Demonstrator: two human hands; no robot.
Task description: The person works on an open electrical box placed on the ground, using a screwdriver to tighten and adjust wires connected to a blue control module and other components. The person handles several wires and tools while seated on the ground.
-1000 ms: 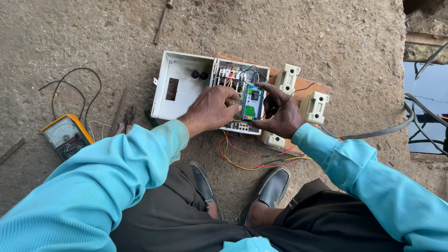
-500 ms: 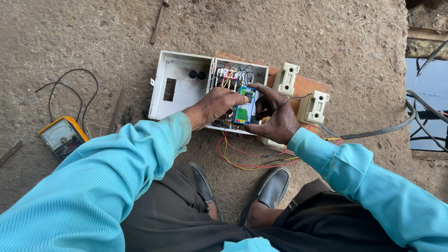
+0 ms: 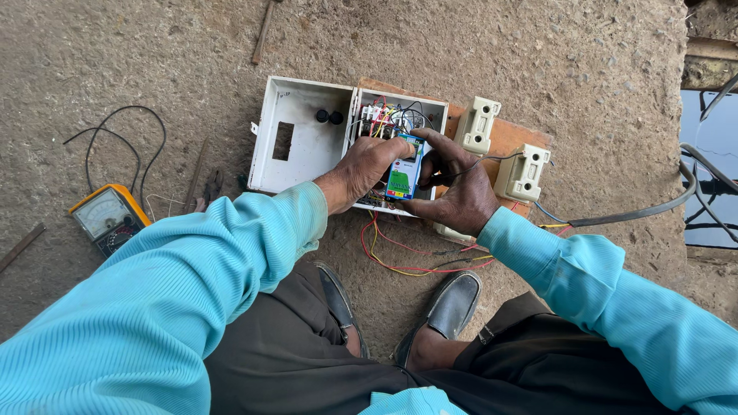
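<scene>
Turquoise sleeves: both forearms run up from the lower corners and converge on one spot just ahead of the shoes.
Left hand (image 3: 367,170): curled, fingertips closed on the left edge of the blue-and-green module (image 3: 403,175); the wrist rests at the near rim of the control box (image 3: 440,115).
Right hand (image 3: 455,192): curled around the module's right side, thumb low, forefinger arched over its top end; a thin black lead passes by the fingers, and whether it is pinched cannot be told.
Blue-and-green module: held between the two hands, inside the box's wired compartment; its long axis runs near to far, away from the body, tilted slightly rightward at the far end. Both hands touch it, so neither is clearly nearer.
Red and yellow wires (image 3: 400,257): trail from the box's near edge toward the shoes, below both hands.
Box lid (image 3: 296,134): swung open flat to the left of the left hand, with a rectangular cut-out and two dark knobs.
Cream switch housings (image 3: 523,173): two, on an orange board, just right of and beyond the right hand.
Yellow multimeter (image 3: 108,219): well left of the left arm, on the concrete floor (image 3: 538,54), black leads looped beyond it.
</scene>
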